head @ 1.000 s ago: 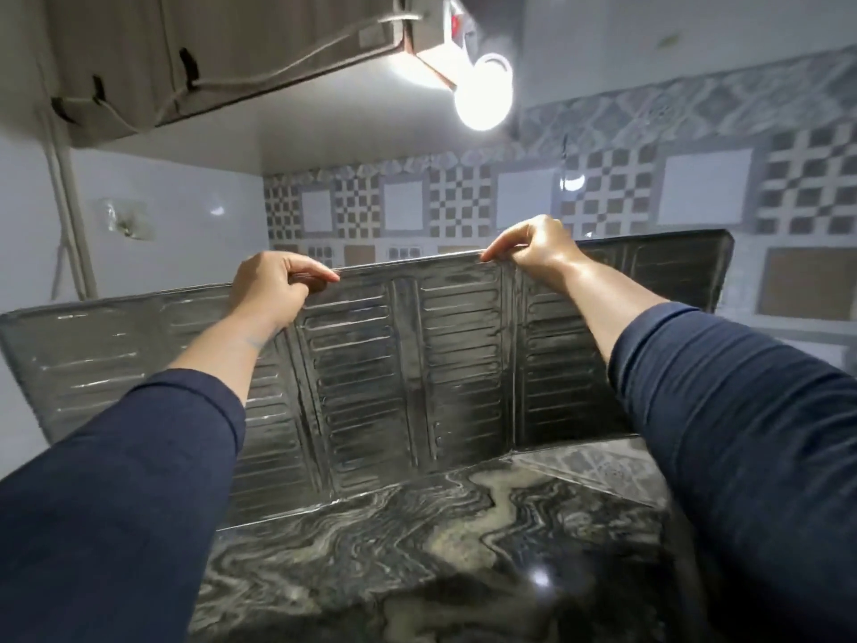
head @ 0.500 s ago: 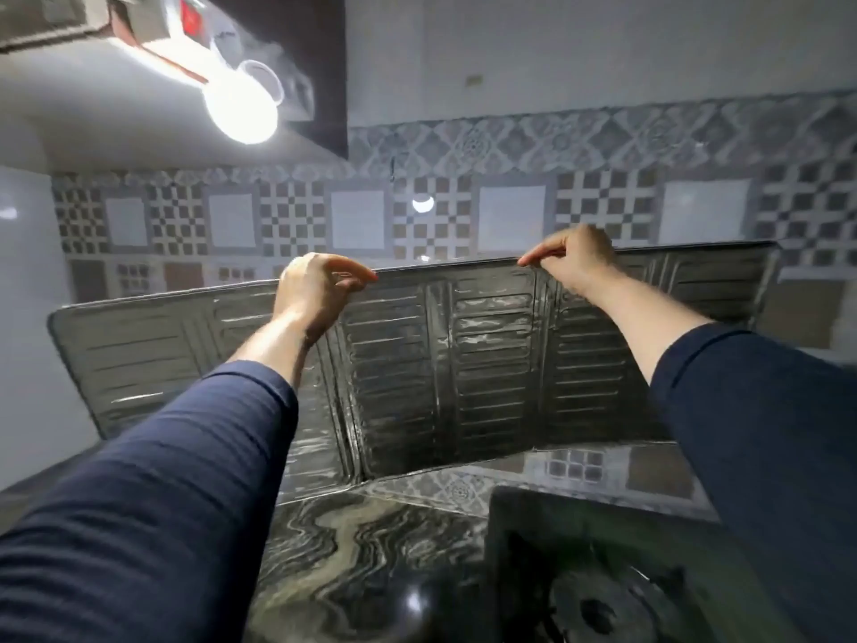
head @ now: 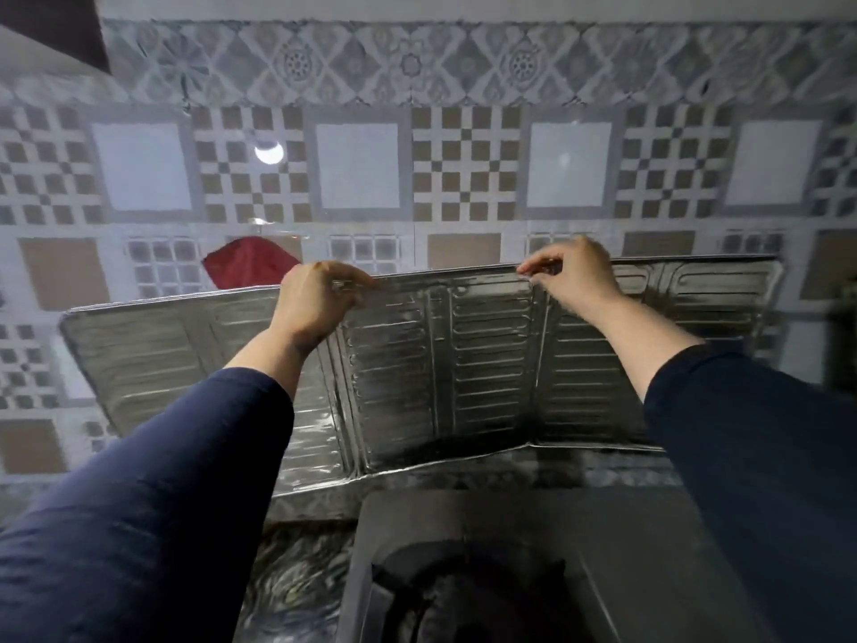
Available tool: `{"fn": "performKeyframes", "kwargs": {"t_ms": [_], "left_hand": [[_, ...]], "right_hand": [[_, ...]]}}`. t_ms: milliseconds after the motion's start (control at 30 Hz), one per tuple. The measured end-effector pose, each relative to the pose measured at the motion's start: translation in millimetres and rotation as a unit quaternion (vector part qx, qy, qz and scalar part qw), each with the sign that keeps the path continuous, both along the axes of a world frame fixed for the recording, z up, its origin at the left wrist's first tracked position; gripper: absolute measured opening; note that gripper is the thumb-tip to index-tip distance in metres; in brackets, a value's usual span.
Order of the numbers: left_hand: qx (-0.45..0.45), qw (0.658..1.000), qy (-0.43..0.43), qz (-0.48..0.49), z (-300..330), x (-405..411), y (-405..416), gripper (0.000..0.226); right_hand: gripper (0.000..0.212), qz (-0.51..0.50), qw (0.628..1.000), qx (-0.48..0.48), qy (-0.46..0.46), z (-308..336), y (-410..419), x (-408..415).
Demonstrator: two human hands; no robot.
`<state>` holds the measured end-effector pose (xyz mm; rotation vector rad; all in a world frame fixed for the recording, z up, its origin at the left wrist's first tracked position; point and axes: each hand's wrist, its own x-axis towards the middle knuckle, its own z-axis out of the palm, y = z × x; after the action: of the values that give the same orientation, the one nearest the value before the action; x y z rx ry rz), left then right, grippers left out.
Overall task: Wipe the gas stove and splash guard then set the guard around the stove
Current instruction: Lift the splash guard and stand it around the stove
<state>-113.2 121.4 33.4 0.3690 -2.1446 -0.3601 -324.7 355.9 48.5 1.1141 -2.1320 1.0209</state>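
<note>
Silvery embossed foil makes up the splash guard (head: 487, 359), a folding screen of ribbed panels standing upright on the marbled dark countertop (head: 297, 582), just behind the gas stove (head: 487, 549). Its middle panels face the camera, while the left panel angles out toward the left and the right one runs off to the right along the wall. The guard's bottom edge sits close behind the stove's back rim; whether they touch cannot be told.

Both hands grip the guard's top edge. The left hand (head: 315, 304) pinches the edge between thumb and curled fingers near the left fold, and the right hand (head: 575, 276) pinches it the same way near the right fold. Dark blue sleeves (head: 153, 503) cover both forearms.

Of the stove, a dark body and a round burner (head: 463, 591) show at the bottom of the view, blurred. Behind the guard rises a tiled wall (head: 463, 169) with checker patterns, and something red (head: 250, 262) shows just above the guard's left panel.
</note>
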Motion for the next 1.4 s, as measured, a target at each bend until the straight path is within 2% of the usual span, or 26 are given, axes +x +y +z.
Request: {"fn": "performKeyframes", "kwargs": {"t_ms": [300, 433, 567, 733, 867, 1000, 1100, 1233, 1400], "left_hand": [[0.049, 0.997, -0.047, -0.031, -65.5, -70.5, -21.6, 0.022], [0.048, 0.996, -0.067, -0.033, -92.3, -82.1, -22.0, 0.021], [0.065, 0.993, -0.090, -0.033, -116.1, -90.6, -21.2, 0.021], [0.069, 0.993, -0.097, -0.013, -134.9, -98.0, -20.0, 0.021], [0.040, 0.994, -0.106, -0.005, -134.6, -99.6, -21.2, 0.018], [0.043, 0.992, -0.119, -0.010, -131.5, -99.3, -23.0, 0.020], [0.050, 0.990, -0.127, -0.024, -131.3, -98.9, -23.7, 0.022], [0.092, 0.987, -0.122, -0.053, -124.4, -94.2, -23.5, 0.024], [0.066, 0.987, -0.143, -0.018, -109.7, -71.0, -36.0, 0.015]], "right_hand": [[0.020, -0.034, 0.999, 0.007, -0.042, -64.6, -10.2, -53.4], [0.027, -0.030, 0.997, 0.013, -0.074, -99.8, -15.0, -70.2], [0.019, -0.041, 0.995, 0.039, -0.086, -124.7, -16.5, -75.5], [0.024, -0.027, 0.992, 0.028, -0.117, -153.2, -15.6, -82.7], [0.021, -0.052, 0.994, 0.028, -0.089, -156.1, -14.5, -80.3], [0.019, -0.075, 0.993, 0.074, -0.050, -149.6, -24.5, -67.8], [0.019, -0.014, 0.995, 0.101, -0.012, -148.3, -45.7, -49.4], [0.026, 0.092, 0.991, 0.087, -0.039, -144.0, -86.0, -23.5], [0.029, 0.107, 0.988, 0.080, -0.072, -142.3, -111.3, -5.4]]}}
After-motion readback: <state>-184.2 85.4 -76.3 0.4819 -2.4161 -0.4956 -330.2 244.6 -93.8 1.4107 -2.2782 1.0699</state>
